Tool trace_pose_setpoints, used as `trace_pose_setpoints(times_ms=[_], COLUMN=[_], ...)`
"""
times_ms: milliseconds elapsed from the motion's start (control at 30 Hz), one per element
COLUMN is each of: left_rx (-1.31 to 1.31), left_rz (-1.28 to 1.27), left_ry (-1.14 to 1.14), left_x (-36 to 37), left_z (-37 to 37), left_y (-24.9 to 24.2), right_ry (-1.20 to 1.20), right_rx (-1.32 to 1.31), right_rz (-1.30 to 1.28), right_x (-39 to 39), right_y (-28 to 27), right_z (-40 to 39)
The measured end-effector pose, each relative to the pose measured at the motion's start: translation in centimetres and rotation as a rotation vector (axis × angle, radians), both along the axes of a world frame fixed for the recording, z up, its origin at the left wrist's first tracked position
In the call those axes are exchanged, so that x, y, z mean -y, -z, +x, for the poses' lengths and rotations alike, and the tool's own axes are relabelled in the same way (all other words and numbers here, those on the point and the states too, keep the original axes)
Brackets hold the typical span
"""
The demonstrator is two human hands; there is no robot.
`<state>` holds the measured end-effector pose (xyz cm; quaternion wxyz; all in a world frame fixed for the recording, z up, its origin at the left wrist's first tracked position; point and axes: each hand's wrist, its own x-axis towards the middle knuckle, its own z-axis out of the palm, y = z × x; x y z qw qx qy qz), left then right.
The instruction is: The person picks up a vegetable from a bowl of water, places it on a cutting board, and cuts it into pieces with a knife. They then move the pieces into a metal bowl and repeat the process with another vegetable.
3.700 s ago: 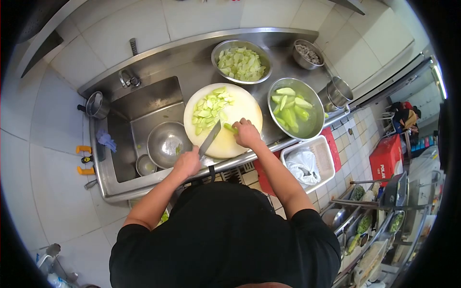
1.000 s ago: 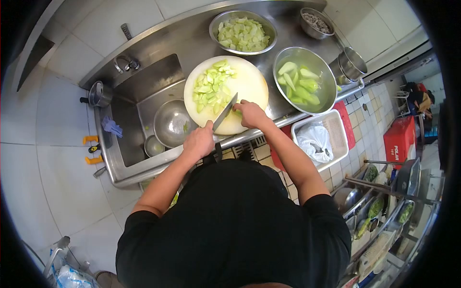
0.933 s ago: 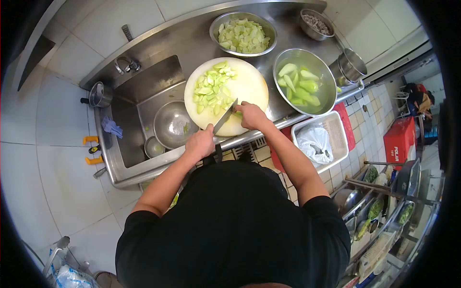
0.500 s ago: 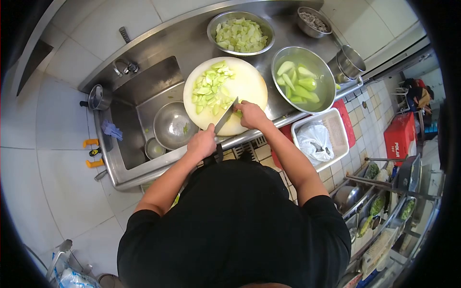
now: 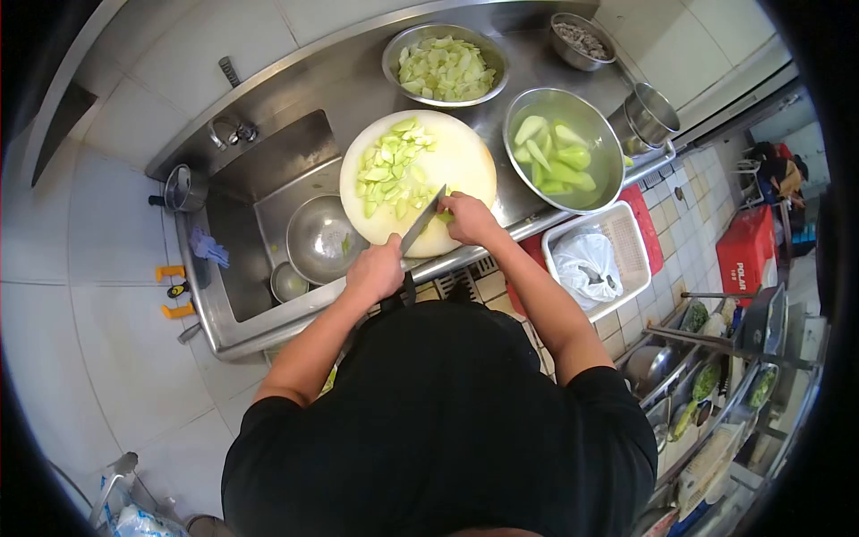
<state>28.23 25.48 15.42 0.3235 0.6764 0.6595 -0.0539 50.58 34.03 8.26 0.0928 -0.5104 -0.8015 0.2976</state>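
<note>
My left hand (image 5: pixel 376 268) is closed round the handle of a kitchen knife (image 5: pixel 424 220), whose blade slants up and away over the round cutting board (image 5: pixel 461 161). My right hand (image 5: pixel 469 219) has its fingers bent over a pale green chayote piece (image 5: pixel 445 216) on the board, right beside the blade. Most of that piece is hidden by the fingers and knife. A heap of cut chayote slices (image 5: pixel 386 166) lies on the board's left side. To the right, a steel bowl (image 5: pixel 614 163) holds peeled chayote pieces (image 5: pixel 559 161) in water.
Behind the board stands a steel bowl (image 5: pixel 390 76) of sliced chayote. A small bowl (image 5: pixel 582 59) sits at the back right. On the left, the sink (image 5: pixel 255 219) contains a metal bowl (image 5: pixel 313 234). A white basket (image 5: pixel 637 259) with a plastic bag stands below the counter's right edge.
The knife and both hands have shifted only very slightly, with the blade still next to the chayote piece under my right fingers. The whole view has moved a little.
</note>
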Motion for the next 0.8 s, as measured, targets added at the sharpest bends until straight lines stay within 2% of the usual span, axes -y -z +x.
trace_pose_setpoints(times_ms=[67,167,267,367,500,567,733,800], left_rx=[0.010,0.003,0.050,0.028,0.045,0.052,-0.063,-0.096], left_rz=[0.019,0.052,0.066,-0.025,0.032,0.088,0.048,0.018], left_ry=[-0.024,0.032,-0.008,-0.028,-0.043,-0.003,0.050,0.054], left_x=[1.2,1.0,1.4,0.5,-0.2,-0.5,-0.4,0.5], left_z=[0.5,-0.5,0.3,-0.4,-1.4,-2.0,-1.3,-0.8], left_y=[-0.9,3.0,0.2,2.3,2.2,2.9,-1.2,-0.9], right_ry=[0.006,0.007,0.019,0.068,0.099,0.075,0.081,0.082], right_rx=[-0.014,-0.041,-0.029,-0.032,-0.005,-0.012,0.068,0.050], right_rz=[-0.002,0.019,-0.010,0.038,-0.072,-0.044,-0.061,-0.055], right_x=[0.6,0.3,0.6,1.0,2.3,2.1,1.4,1.6], right_y=[0.5,0.4,0.9,-1.0,-0.8,-0.4,-0.2,0.2], right_z=[0.4,0.2,0.5,0.6,1.3,0.8,-1.2,-1.2])
